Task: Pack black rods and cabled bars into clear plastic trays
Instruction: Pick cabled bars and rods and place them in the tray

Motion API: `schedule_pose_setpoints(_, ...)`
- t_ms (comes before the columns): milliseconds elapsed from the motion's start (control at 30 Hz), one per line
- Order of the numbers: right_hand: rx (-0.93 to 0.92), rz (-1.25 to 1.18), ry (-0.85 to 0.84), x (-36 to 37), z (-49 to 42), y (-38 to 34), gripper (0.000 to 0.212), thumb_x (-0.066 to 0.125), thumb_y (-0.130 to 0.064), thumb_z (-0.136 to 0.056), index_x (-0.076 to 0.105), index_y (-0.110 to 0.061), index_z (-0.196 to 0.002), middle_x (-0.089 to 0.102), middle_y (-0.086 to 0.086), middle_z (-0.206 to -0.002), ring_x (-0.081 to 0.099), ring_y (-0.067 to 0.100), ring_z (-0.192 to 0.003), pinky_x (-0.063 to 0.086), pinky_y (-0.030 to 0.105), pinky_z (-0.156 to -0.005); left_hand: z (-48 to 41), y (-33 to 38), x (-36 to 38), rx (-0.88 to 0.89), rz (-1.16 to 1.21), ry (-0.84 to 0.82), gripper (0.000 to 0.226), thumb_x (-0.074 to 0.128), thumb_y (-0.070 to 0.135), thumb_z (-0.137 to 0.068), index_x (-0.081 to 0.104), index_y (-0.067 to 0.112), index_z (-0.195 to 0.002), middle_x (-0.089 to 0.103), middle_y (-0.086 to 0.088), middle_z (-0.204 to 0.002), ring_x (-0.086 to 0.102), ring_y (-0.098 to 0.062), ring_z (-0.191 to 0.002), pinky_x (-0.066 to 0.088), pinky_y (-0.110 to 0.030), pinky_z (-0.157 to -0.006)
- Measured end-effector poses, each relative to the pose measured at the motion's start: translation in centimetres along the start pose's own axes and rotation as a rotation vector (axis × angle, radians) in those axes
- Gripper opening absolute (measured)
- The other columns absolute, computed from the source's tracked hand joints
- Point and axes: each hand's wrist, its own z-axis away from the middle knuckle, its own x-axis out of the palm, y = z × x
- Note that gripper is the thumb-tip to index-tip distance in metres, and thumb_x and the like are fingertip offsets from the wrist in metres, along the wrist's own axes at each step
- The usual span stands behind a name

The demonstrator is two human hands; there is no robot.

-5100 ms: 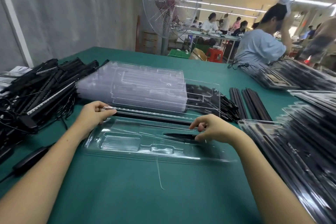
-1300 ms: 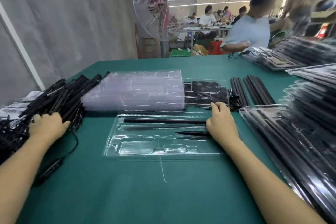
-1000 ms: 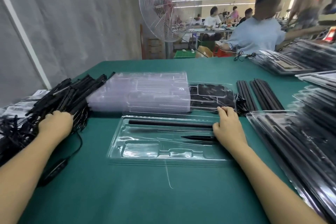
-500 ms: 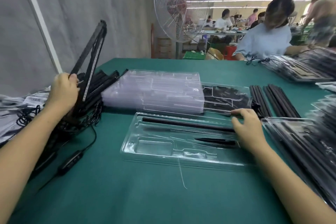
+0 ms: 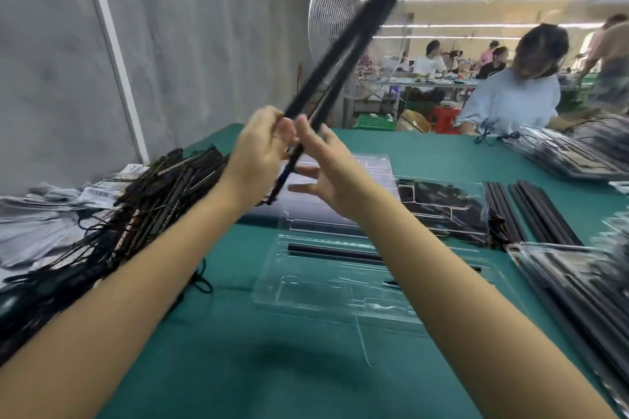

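A: Left hand (image 5: 258, 150)?
B: Fingers are curled round the lower part of the cabled bars (image 5: 343, 51). Two black bars are gripped together and held up over the table, slanted toward 1 o'clock. The upper ends are blurred and cut off by the frame edge.
A: Right hand (image 5: 328, 177)?
B: Fingers are spread and straight, and nothing is gripped. It is seen just at 3 o'clock of the left hand, beside the bars' lower end. Contact with the bars cannot be told because of blur.
A: Tray?
B: One clear tray (image 5: 306, 286) is laid flat on the green table (image 5: 272, 367), at 6 o'clock of the hands. One black rod (image 5: 333, 252) is seated in the tray's far long slot. The right part of the tray is hidden by the right forearm.
A: Around the tray?
B: A stack of empty trays (image 5: 377, 177) is placed at 12 o'clock, just beside its far edge. A pile of bars (image 5: 160, 201) with tangled cables is heaped at 9 o'clock. Loose rods (image 5: 531, 211) are laid in two bundles at 2 o'clock. Packed trays (image 5: 578, 296) are stacked at 3 o'clock.
A: Background?
B: A fan (image 5: 330, 10) is seen at 12 o'clock beyond the table. A person in a light blue top (image 5: 510, 102) is seen at 2 o'clock, at the far table edge.
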Motion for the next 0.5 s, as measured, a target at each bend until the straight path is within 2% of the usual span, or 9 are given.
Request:
schedule_pose_setpoints(67, -0.045, -0.091, 0.043, 0.6, -0.7, -0.7, 0.045, 0.059, -0.048, -0.086, 0.047, -0.018, -0.117, 0.063, 0.003, -0.106, 0.061, 0.034, -0.107, 0.05, 0.053, -0.09, 0.1, 0.6, 1.0, 0.025, -0.002, -0.07, 0.016, 0.041, 0.013, -0.101, 0.047, 0.016, -0.087, 0.052, 0.01, -0.074, 0.052, 0.006, -0.066, 0.037, -0.014, -0.064)
schedule_pose_setpoints(133, -0.079, -0.094, 0.084, 0.1, -0.6, -1.0, 0.031, 0.06, -0.042, -0.087, 0.053, -0.017, -0.104, 0.065, 0.003, -0.099, 0.062, 0.036, -0.105, 0.049, 0.054, -0.091, 0.0, 0.4, 1.0, -0.01, 0.004, -0.114, 0.009, 0.044, 0.009, -0.099, 0.05, 0.013, -0.094, 0.055, 0.009, -0.081, 0.053, 0.008, -0.07, 0.038, -0.011, -0.065)
schedule_pose_setpoints(167, -0.09, -0.08, 0.111, -0.4, -0.6, -0.9, 0.028, 0.06, -0.039, -0.088, 0.055, -0.016, -0.101, 0.066, 0.004, -0.098, 0.064, 0.035, -0.103, 0.049, 0.053, -0.092, 0.1, 0.2, 0.8, -0.06, 0.051, -0.144, 0.008, 0.046, 0.009, -0.098, 0.051, 0.013, -0.103, 0.059, 0.004, -0.094, 0.056, 0.007, -0.08, 0.041, -0.011, -0.07)
schedule_pose_setpoints(233, -0.103, -0.017, 0.184, -1.8, -0.5, -1.0, 0.025, 0.059, -0.035, -0.09, 0.058, -0.012, -0.102, 0.069, 0.003, -0.097, 0.067, 0.029, -0.097, 0.05, 0.048, -0.09, 0.8, -0.8, 0.1, -0.182, 0.152, -0.192, 0.031, 0.052, 0.014, -0.096, 0.044, 0.016, -0.126, 0.051, -0.003, -0.126, 0.056, 0.004, -0.103, 0.045, -0.011, -0.082)
schedule_pose_setpoints(267, -0.107, -0.012, 0.225, -2.5, -0.5, -1.3, 0.027, 0.058, -0.034, -0.091, 0.058, -0.011, -0.104, 0.07, 0.003, -0.097, 0.068, 0.026, -0.096, 0.051, 0.046, -0.088, 1.4, -1.4, -0.4, -0.221, 0.128, -0.205, 0.042, 0.054, 0.02, -0.095, 0.039, 0.019, -0.133, 0.042, -0.003, -0.138, 0.05, 0.003, -0.114, 0.043, -0.014, -0.09)
schedule_pose_setpoints(333, -0.118, -0.102, 0.314, -4.4, -0.3, -2.0, 0.028, 0.056, -0.034, -0.092, 0.056, -0.007, -0.1, 0.07, 0.008, -0.099, 0.068, 0.026, -0.094, 0.055, 0.043, -0.082, 2.8, -3.4, -2.1, -0.258, -0.126, -0.271, 0.056, 0.058, 0.037, -0.091, 0.035, 0.024, -0.14, 0.028, 0.002, -0.148, 0.032, -0.001, -0.129, 0.029, -0.026, -0.107)
schedule_pose_setpoints(367, -0.126, -0.162, 0.357, -5.5, -0.2, -2.5, 0.026, 0.055, -0.033, -0.092, 0.055, -0.007, -0.096, 0.07, 0.011, -0.099, 0.068, 0.028, -0.093, 0.055, 0.042, -0.08, 3.6, -4.5, -3.2, -0.272, -0.311, -0.329, 0.063, 0.059, 0.045, -0.087, 0.036, 0.023, -0.141, 0.029, 0.002, -0.147, 0.028, -0.005, -0.132, 0.024, -0.031, -0.111)
schedule_pose_setpoints(433, -0.143, -0.219, 0.415, -7.6, 0.1, -3.2, 0.024, 0.055, -0.031, -0.093, 0.053, -0.007, -0.089, 0.07, 0.014, -0.099, 0.068, 0.03, -0.093, 0.055, 0.042, -0.08, 5.3, -6.2, -5.1, -0.348, -0.571, -0.432, 0.06, 0.061, 0.053, -0.082, 0.05, 0.021, -0.131, 0.048, -0.001, -0.135, 0.042, -0.016, -0.126, 0.034, -0.037, -0.107)
schedule_pose_setpoints(500, -0.16, -0.202, 0.422, -8.9, 0.4, -3.4, 0.024, 0.055, -0.03, -0.093, 0.053, -0.006, -0.09, 0.069, 0.014, -0.098, 0.068, 0.03, -0.092, 0.057, 0.041, -0.077, 6.7, -6.8, -6.6, -0.453, -0.576, -0.493, 0.037, 0.064, 0.055, -0.079, 0.061, 0.029, -0.105, 0.066, 0.01, -0.103, 0.06, -0.013, -0.099, 0.047, -0.034, -0.09)
